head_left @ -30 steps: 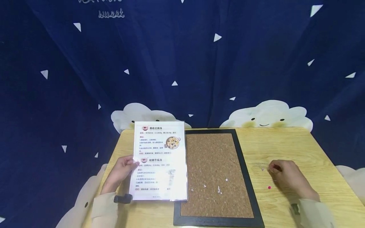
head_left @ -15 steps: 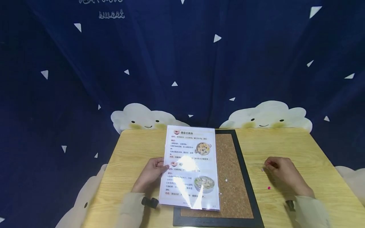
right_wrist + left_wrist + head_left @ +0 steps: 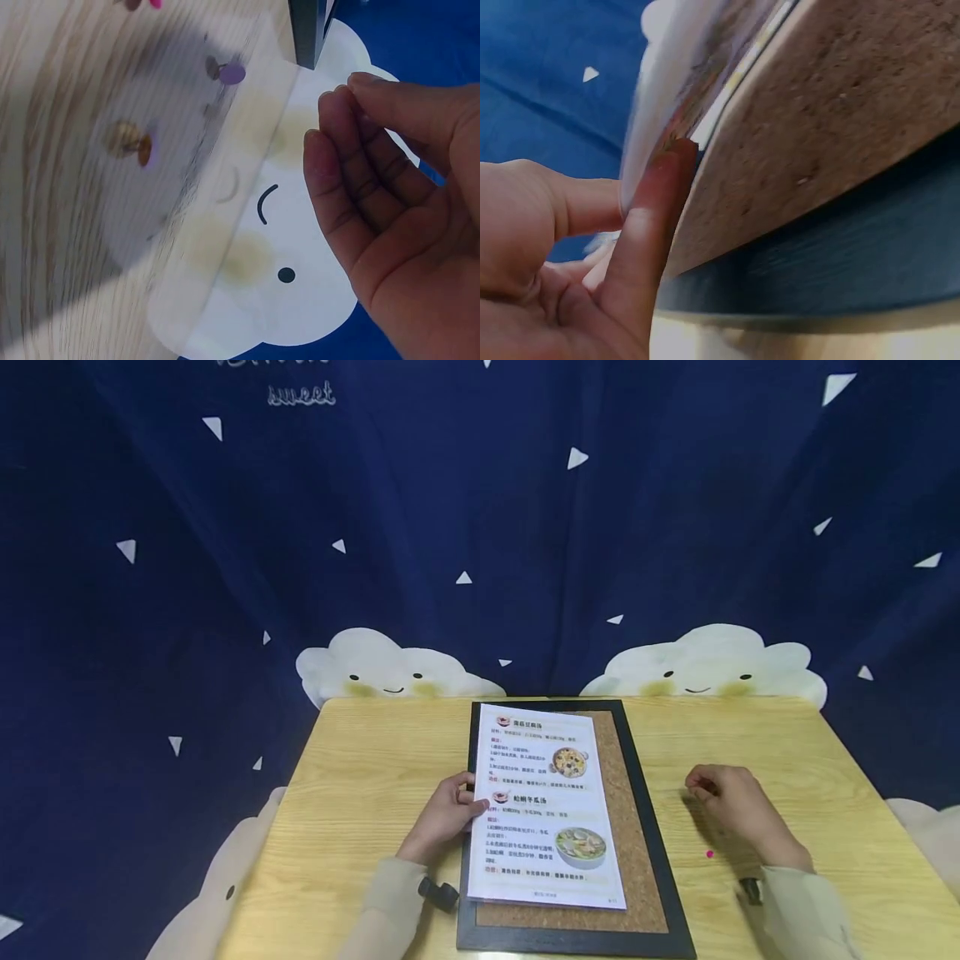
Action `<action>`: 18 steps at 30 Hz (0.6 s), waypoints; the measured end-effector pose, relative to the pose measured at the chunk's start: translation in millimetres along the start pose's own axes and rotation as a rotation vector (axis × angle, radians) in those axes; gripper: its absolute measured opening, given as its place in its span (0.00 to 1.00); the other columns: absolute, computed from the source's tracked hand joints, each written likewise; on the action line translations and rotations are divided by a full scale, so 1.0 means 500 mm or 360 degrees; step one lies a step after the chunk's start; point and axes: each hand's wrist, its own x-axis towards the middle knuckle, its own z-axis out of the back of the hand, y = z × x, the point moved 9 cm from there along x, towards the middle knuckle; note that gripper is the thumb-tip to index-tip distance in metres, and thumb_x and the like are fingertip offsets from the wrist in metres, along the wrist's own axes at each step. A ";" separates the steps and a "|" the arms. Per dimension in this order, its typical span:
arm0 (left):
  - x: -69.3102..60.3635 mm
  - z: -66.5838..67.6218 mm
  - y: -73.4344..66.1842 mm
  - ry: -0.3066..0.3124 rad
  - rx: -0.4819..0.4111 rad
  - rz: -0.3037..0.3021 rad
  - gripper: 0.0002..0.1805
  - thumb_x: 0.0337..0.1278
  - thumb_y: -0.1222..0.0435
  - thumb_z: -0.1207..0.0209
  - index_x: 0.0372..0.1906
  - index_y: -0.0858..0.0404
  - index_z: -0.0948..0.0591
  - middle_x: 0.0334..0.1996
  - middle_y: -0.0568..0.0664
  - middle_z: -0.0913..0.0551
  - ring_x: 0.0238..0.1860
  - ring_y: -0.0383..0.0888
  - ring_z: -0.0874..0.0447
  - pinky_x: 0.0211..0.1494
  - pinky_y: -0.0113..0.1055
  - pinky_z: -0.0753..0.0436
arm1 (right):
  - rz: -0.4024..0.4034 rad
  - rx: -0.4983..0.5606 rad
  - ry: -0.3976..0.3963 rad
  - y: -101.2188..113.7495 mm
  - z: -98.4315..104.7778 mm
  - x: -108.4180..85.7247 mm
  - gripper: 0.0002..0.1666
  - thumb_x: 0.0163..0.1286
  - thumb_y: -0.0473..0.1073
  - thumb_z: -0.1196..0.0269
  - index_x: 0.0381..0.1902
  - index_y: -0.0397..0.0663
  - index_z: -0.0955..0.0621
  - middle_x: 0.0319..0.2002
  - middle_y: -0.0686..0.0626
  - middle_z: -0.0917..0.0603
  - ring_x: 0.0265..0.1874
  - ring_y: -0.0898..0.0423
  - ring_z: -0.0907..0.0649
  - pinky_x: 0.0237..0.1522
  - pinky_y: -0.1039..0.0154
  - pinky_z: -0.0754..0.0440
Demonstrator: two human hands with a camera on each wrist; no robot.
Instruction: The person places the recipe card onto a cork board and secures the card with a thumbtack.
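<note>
A glossy white recipe sheet [image 3: 540, 793] with two soup pictures lies over much of a black-framed corkboard [image 3: 633, 835]. My left hand [image 3: 446, 814] pinches the sheet's left edge; in the left wrist view the sheet stands a little apart from the cork [image 3: 802, 127] there. To the board's right, my right hand [image 3: 738, 806] hovers over the table, fingers loosely curved and thumb near the fingertips, with nothing seen between them. Close to it are thumbtacks: a pink one [image 3: 709, 854], a purple one [image 3: 232, 73] and an orange-looking one [image 3: 145, 150].
The light wooden table [image 3: 367, 752] extends to both sides of the board. Behind it hangs a dark blue curtain [image 3: 420, 510] with white triangles and smiling clouds. The board's black frame [image 3: 573, 941] forms a raised border around the cork.
My left hand has carried the sheet rightward from beside the board to over the cork, covering the white scraps there. My right hand has shifted slightly left and away from me.
</note>
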 end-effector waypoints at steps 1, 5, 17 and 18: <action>0.002 -0.004 0.003 -0.0011 0.0006 0.0013 0.17 0.70 0.70 0.40 0.60 0.68 0.25 0.34 0.57 0.09 0.31 0.43 0.09 0.31 0.31 0.15 | -0.0008 0.0007 0.0015 0.000 -0.002 0.000 0.05 0.70 0.31 0.34 0.34 0.43 0.14 0.28 0.51 0.13 0.23 0.63 0.26 0.26 0.66 0.28; 0.009 -0.015 0.012 -0.0036 -0.0017 0.0008 0.19 0.69 0.71 0.38 0.60 0.69 0.27 0.35 0.58 0.10 0.31 0.45 0.09 0.32 0.34 0.13 | -0.0024 0.0016 0.0030 0.002 -0.004 0.003 0.05 0.71 0.32 0.35 0.35 0.42 0.14 0.27 0.51 0.14 0.23 0.63 0.25 0.26 0.66 0.28; 0.010 -0.037 -0.023 -0.0119 0.0384 -0.0185 0.25 0.64 0.67 0.31 0.61 0.70 0.26 0.25 0.50 0.18 0.19 0.38 0.20 0.21 0.29 0.20 | -0.0050 0.0087 0.0012 0.038 0.007 0.032 0.03 0.72 0.32 0.35 0.36 0.40 0.14 0.29 0.46 0.13 0.23 0.60 0.21 0.27 0.66 0.26; 0.010 -0.038 -0.025 -0.0127 0.0420 -0.0178 0.25 0.64 0.66 0.31 0.61 0.69 0.26 0.25 0.49 0.18 0.18 0.38 0.21 0.21 0.28 0.21 | -0.0051 0.0089 0.0014 0.043 0.007 0.034 0.03 0.72 0.32 0.35 0.37 0.40 0.14 0.29 0.46 0.13 0.23 0.60 0.22 0.27 0.66 0.26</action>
